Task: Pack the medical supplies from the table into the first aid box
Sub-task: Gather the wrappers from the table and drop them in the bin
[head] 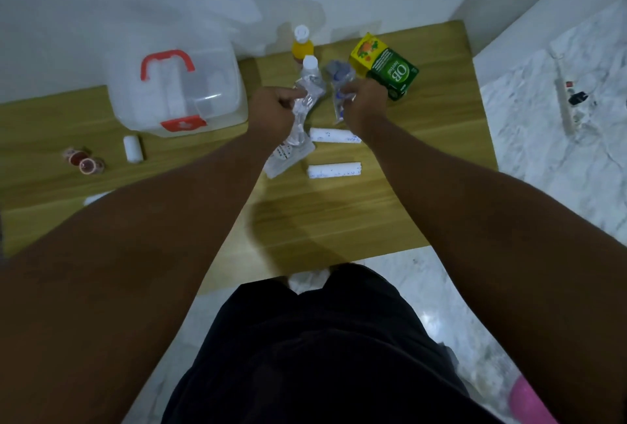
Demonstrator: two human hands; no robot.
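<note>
Left hand [271, 108] grips clear packet [298, 125] — right hand [363, 104] pinches another.

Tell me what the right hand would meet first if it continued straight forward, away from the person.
Probably the green and yellow cardboard box, lying just beyond the right hand, which grips a crumpled clear plastic packet. Depth is unclear from this single view.

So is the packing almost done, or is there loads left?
Loads left. The first aid box looks shut. Left hand holds a clear packet; right hand holds another packet. The bandage rolls, bottles and green carton wait on the table.
</note>
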